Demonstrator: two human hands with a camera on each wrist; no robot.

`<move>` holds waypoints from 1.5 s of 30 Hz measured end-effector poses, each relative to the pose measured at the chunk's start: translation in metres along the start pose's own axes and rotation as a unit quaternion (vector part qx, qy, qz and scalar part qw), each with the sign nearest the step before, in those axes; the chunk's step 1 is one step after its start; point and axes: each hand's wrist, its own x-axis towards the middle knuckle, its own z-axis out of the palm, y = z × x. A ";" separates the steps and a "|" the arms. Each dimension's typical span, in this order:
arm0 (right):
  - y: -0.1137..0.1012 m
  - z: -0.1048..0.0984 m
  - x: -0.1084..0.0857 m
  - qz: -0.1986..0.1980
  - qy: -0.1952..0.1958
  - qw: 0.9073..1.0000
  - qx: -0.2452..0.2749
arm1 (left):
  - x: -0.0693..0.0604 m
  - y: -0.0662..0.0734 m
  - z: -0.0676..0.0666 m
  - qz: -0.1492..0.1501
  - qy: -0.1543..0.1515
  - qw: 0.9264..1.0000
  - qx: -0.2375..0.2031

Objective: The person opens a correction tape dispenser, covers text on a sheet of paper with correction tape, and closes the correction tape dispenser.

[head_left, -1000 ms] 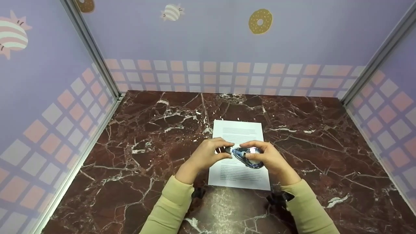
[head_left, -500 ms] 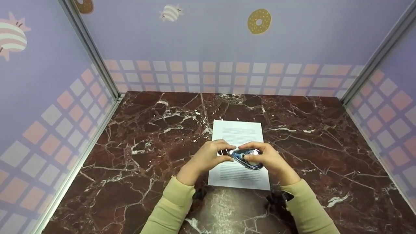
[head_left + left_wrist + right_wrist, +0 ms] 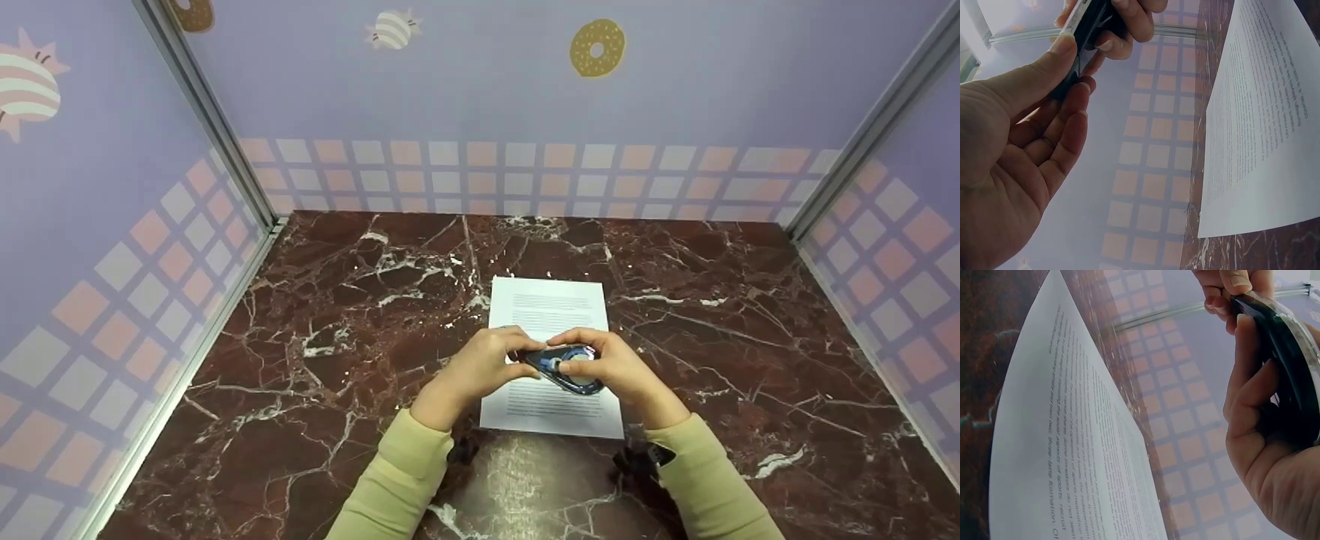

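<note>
Over the printed sheet of paper (image 3: 562,414), a teardrop-shaped correction tape dispenser (image 3: 579,380) is held by both hands. It has a clear cover, a dark blue body and a pale round part inside. My right hand (image 3: 624,369) grips its wide end, thumb on the near face and fingers behind. My left hand (image 3: 480,365) pinches the narrow end between thumb and fingers. In the right wrist view the dark side of the dispenser (image 3: 1292,365) faces the camera, apart from the paper. The left fingers partly hide its tip.
A dark red marbled table (image 3: 375,337) lies under the paper, with small white specks (image 3: 450,325) left of it. Purple patterned walls (image 3: 480,90) enclose the back and both sides. Black wrist mounts (image 3: 637,461) sit near the cuffs.
Both hands have come slightly closer together and lowered a little toward me. The dispenser has shifted and tilted slightly with them. The paper has stayed in place.
</note>
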 end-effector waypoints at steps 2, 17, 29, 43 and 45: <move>0.000 0.000 0.000 0.004 -0.001 1.000 -0.004 | 0.000 0.001 0.000 0.001 -0.001 1.000 0.000; 0.001 0.000 0.002 -0.031 0.039 0.998 -0.028 | -0.002 -0.005 0.005 -0.008 0.015 0.999 -0.027; 0.002 0.000 -0.001 -0.182 0.065 0.970 -0.147 | 0.000 -0.007 0.005 -0.003 0.045 0.998 -0.035; -0.008 0.002 -0.008 -0.218 0.095 0.893 -0.383 | -0.001 -0.005 0.013 -0.028 0.053 0.998 -0.008; -0.008 0.002 -0.007 -0.227 0.097 0.885 -0.396 | -0.001 -0.006 0.014 -0.034 0.052 0.998 -0.012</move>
